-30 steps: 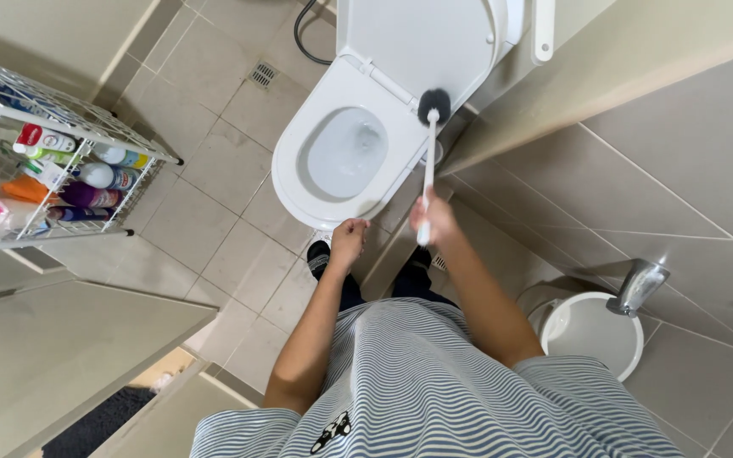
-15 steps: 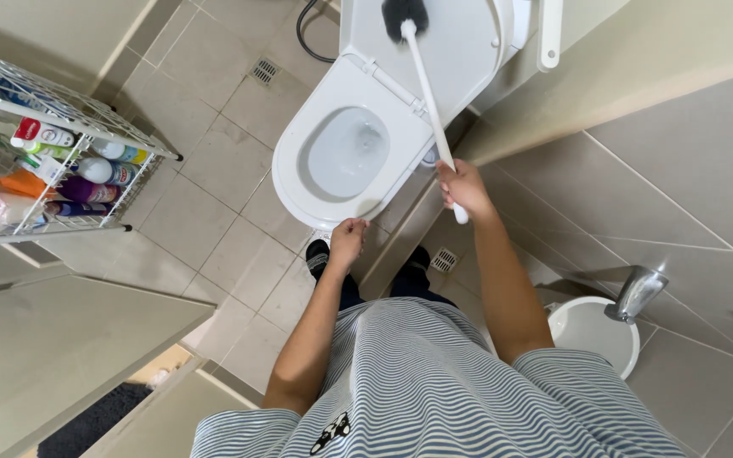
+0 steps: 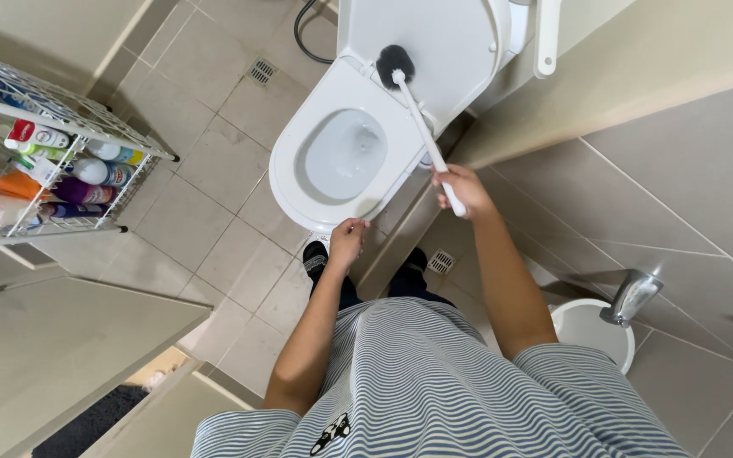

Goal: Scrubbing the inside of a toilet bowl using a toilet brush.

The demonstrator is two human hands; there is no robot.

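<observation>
- Above the white toilet (image 3: 345, 153), our right hand (image 3: 461, 188) is wrapped tight round the lower end of the toilet brush (image 3: 417, 119), fingers closed fully on its slim white plastic handle.
- That handle runs as a straight, smooth rod up and away from us; its round black bristle head rests against the back of the seat, at the foot of the raised lid.
- Our left hand (image 3: 348, 239) hangs just off the front rim of the toilet with fingers loosely curled, and we see nothing in it; whether a fingertip touches the rim we cannot tell.
- We see a glossy oval seat, a pale bowl inside it, and a flat, smooth lid standing upright.
- Under us lies a floor (image 3: 214, 203) of matt grey square tiles with thin grout lines, and a small square metal drain grate (image 3: 261, 71) is set in it.
- On our left stands a white wire rack (image 3: 69, 114) of open grid mesh, holding bottles: one white with a red label, one purple, one pale with a blue-green band, plus an orange pack and a pink pack.
- On our right, a shiny metal tap (image 3: 631, 297) juts over a round white basin (image 3: 583, 326).
</observation>
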